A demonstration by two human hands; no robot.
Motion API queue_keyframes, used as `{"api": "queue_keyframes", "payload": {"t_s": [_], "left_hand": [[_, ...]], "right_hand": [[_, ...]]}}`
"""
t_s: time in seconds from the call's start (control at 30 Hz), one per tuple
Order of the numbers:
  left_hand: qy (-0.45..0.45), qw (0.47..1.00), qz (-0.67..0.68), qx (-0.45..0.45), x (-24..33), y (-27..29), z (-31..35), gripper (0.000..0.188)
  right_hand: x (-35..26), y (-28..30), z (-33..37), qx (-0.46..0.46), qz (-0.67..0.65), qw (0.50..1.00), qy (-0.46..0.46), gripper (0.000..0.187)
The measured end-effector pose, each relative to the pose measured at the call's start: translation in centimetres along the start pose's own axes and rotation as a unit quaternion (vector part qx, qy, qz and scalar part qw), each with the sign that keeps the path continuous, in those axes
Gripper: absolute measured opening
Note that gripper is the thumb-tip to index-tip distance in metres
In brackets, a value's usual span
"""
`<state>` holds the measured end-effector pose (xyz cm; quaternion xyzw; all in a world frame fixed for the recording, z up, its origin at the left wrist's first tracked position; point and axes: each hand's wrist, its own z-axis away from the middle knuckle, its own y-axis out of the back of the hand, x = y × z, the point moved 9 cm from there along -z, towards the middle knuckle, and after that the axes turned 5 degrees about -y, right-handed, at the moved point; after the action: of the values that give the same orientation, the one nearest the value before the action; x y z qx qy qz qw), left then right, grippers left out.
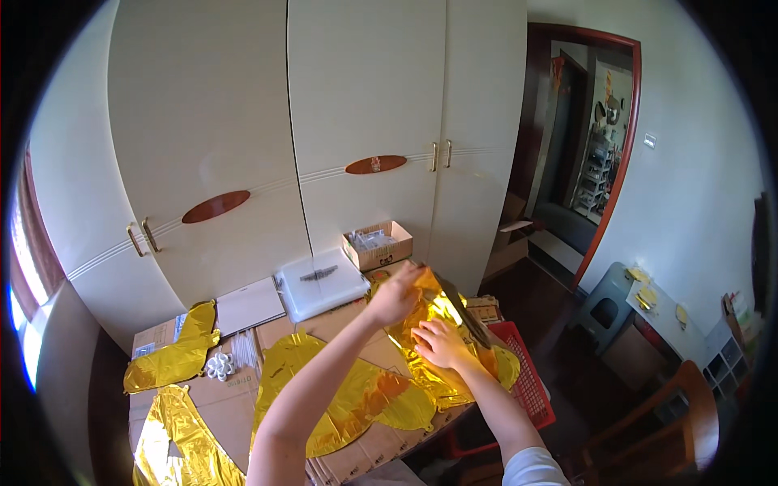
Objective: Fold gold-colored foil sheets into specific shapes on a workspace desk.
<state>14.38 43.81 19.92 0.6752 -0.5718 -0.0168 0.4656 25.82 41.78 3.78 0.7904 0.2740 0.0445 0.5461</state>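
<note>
Both hands grip a crinkled, shiny gold foil balloon point(438, 340) above flattened brown cardboard point(227, 397): left hand point(395, 296) pinches its raised upper edge, right hand point(440, 342) presses fingers on the foil

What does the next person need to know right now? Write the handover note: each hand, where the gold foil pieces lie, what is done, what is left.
Left hand: raised, pinching the top edge of the gold foil balloon being worked on.
Right hand: pressed flat on the same foil, lower down.
That piece lies at the right end of the cardboard-covered table, above the red basket.
Done: not clear from this view.
Left: flat foil pieces lie untouched, one large under the left forearm, two at the left end. White ring bundle, white lidded box and open carton sit behind.
</note>
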Motion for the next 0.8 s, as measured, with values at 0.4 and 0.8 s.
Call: {"api": "queue_keyframes", "payload": {"t_s": [0.4,0.8], "left_hand": [[0.028,0.985,-0.035,0.169,3.0,16.6,-1.6,0.054],[0.041,0.966,-0.19,0.172,9.0,26.8,5.4,0.043]], "right_hand": [[1.4,-1.7,0.2,-0.109,0.069,0.989,-0.076,0.051],[0.8,-1.5,-0.3,-0.147,0.103,0.982,-0.062,0.062]]}}
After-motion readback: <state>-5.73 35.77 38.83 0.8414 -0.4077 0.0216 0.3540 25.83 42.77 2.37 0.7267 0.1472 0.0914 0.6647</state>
